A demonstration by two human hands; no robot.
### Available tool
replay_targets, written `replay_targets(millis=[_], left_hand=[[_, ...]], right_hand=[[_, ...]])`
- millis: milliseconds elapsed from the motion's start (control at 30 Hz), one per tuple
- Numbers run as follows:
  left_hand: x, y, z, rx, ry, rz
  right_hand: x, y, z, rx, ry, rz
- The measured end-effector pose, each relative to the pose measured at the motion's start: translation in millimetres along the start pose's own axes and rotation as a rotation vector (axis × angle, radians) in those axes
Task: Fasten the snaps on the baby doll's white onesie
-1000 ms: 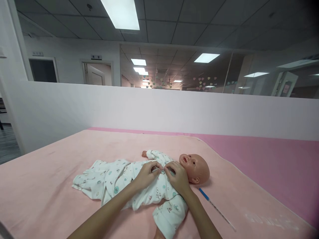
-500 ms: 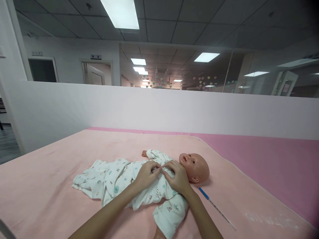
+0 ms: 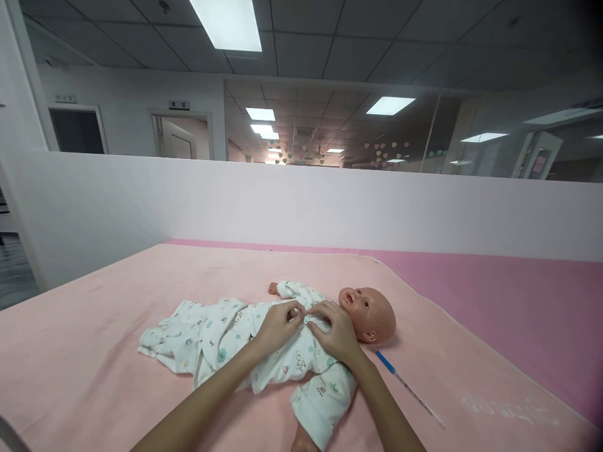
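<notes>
A baby doll [image 3: 368, 312] lies on its back on a light pink blanket [image 3: 117, 351], head to the right. It wears a white printed romper [image 3: 211, 336]. My left hand [image 3: 277, 328] and my right hand [image 3: 335, 336] meet over the doll's chest, just below its chin. Both pinch the front of the romper where its two edges join. The fingertips hide the fastening between them. One sleeve [image 3: 323, 402] points toward me.
A thin blue-tipped stick [image 3: 409, 389] lies on the blanket to the right of the doll. Darker pink cloth [image 3: 518, 301] covers the surface beyond the blanket's right edge. A white partition wall [image 3: 301, 207] runs behind it.
My fingers have drawn closer together on the romper's front, covering the small button seen a second ago. The doll has barely shifted.
</notes>
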State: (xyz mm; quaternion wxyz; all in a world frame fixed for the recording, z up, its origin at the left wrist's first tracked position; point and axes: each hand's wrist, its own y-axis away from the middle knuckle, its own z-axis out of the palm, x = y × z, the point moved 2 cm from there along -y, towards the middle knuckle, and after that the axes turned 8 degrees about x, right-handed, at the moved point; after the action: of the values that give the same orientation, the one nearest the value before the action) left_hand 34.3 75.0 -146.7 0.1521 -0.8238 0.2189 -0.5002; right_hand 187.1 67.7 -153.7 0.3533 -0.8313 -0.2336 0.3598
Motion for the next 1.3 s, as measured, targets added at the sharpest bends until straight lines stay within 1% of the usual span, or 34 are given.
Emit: replay_targets(millis=[100,233,333,433,533,600,767,1000,1200,1300], left_hand=[[0.9,-1.7,-4.6,-0.036,0.033,0.008],[-4.1,1.1,-23.0,-0.181,0.092,-0.056],[-9.9,8.8,-40.0,-0.211,0.089,-0.119],[-11.3,15.6,-47.8,-0.237,0.079,-0.092],[-10.5,17.4,-47.0,-0.26,0.087,-0.043],[-11.1,16.6,-45.5,-0.259,0.087,-0.042],[-12.6,15.6,-45.4,-0.259,0.131,-0.061],[-6.8,17.2,-46.6,-0.286,0.145,-0.069],[-10.5,16.9,-44.9,-0.248,0.152,-0.07],[-10.3,18.5,-43.2,-0.2,0.087,-0.019]], right_hand=[[1.8,0.2,1.0,0.019,-0.001,0.014],[4.1,0.6,1.3,0.066,0.03,0.019],[-1.9,0.3,2.6,0.094,0.086,-0.027],[-16.2,-0.1,9.1,0.056,0.108,-0.114],[-30.0,0.5,18.2,-0.033,0.088,-0.179],[-34.2,1.6,21.7,-0.056,0.085,-0.186],[-30.5,5.4,21.2,-0.023,0.111,-0.174],[-28.0,5.7,21.0,-0.005,0.102,-0.134],[-27.0,6.1,23.1,-0.01,0.12,-0.179],[-26.7,6.2,23.2,-0.008,0.12,-0.17]])
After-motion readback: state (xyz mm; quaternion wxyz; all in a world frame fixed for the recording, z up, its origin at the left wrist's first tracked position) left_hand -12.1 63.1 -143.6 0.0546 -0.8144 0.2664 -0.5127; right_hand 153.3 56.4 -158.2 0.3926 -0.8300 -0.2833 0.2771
